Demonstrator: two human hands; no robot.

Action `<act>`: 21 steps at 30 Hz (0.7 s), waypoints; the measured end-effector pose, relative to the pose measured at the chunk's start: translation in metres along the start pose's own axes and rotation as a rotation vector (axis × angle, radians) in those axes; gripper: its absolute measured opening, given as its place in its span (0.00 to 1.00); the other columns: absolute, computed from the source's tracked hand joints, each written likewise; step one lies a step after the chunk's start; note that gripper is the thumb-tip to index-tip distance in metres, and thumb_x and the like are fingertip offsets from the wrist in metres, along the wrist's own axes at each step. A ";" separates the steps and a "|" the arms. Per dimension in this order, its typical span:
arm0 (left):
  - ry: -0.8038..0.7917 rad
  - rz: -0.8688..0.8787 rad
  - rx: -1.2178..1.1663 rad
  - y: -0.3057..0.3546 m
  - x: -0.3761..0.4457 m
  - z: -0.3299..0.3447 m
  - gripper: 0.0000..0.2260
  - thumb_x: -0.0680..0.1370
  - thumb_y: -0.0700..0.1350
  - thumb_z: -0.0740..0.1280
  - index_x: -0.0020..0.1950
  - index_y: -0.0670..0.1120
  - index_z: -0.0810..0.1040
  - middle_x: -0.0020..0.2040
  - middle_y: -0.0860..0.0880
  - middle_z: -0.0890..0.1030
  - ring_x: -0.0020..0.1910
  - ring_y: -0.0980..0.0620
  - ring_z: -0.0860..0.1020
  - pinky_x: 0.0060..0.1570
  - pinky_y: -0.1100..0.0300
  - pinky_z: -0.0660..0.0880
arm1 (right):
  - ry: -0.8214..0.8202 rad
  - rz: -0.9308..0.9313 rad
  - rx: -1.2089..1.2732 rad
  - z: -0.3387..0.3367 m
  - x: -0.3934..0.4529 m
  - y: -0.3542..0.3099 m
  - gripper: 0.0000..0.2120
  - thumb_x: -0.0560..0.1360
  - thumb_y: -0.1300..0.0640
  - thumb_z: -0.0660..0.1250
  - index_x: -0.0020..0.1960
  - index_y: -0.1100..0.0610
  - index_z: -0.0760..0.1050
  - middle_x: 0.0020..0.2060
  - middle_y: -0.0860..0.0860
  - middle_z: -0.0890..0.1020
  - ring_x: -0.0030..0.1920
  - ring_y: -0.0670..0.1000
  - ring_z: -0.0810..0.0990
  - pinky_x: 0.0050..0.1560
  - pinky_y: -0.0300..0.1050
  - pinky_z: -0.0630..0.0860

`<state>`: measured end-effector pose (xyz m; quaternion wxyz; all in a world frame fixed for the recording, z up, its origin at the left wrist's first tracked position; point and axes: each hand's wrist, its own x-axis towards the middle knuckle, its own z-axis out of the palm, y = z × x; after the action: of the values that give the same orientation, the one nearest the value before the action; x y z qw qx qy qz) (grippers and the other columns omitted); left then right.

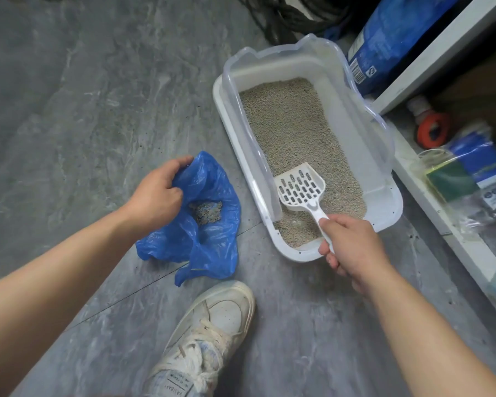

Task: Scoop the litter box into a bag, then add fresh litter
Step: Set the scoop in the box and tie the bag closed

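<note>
Your scoop is in the box, bag held open beside it.

White rectangular plastic litter box [384, 222] w/ clear rim guard sits on the grey marbled floor [83, 96], filled w/ beige granular litter [292, 124]. Your right hand [352, 247] is clenched round the handle of the white slotted plastic scoop [301, 187], its head resting on the litter at the box's near end. Your left hand [155, 196] grasps the edge of the crumpled blue plastic bag [212, 245], just left of the box, w/ some grey clumps inside. White laced sneaker [212, 333] below; big blue litter sack [390, 38] behind the box.
</note>
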<state>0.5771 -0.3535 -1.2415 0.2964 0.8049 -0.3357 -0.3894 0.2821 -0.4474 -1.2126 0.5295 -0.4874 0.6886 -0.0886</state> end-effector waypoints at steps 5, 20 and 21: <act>-0.008 -0.015 0.002 0.005 -0.002 0.001 0.35 0.74 0.27 0.54 0.78 0.51 0.69 0.71 0.54 0.75 0.70 0.55 0.73 0.72 0.54 0.69 | -0.002 0.012 -0.026 0.005 0.008 -0.004 0.07 0.80 0.52 0.65 0.56 0.48 0.79 0.31 0.57 0.79 0.23 0.51 0.68 0.22 0.37 0.63; -0.012 -0.008 -0.011 0.001 -0.005 -0.002 0.33 0.75 0.30 0.57 0.78 0.52 0.68 0.69 0.56 0.76 0.66 0.57 0.75 0.66 0.60 0.72 | 0.306 -0.424 -0.904 0.016 0.006 -0.025 0.21 0.80 0.42 0.58 0.62 0.55 0.78 0.58 0.59 0.76 0.61 0.63 0.70 0.57 0.56 0.71; -0.013 -0.013 -0.017 0.001 -0.006 -0.002 0.33 0.75 0.29 0.56 0.78 0.52 0.68 0.68 0.57 0.76 0.65 0.58 0.74 0.64 0.62 0.72 | 0.373 -0.606 -0.780 0.021 -0.005 -0.021 0.18 0.80 0.46 0.61 0.60 0.58 0.78 0.54 0.60 0.77 0.57 0.63 0.72 0.54 0.56 0.72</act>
<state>0.5752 -0.3494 -1.2372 0.2988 0.8018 -0.3291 -0.3993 0.3115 -0.4456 -1.2048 0.1277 -0.8013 0.5814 -0.0601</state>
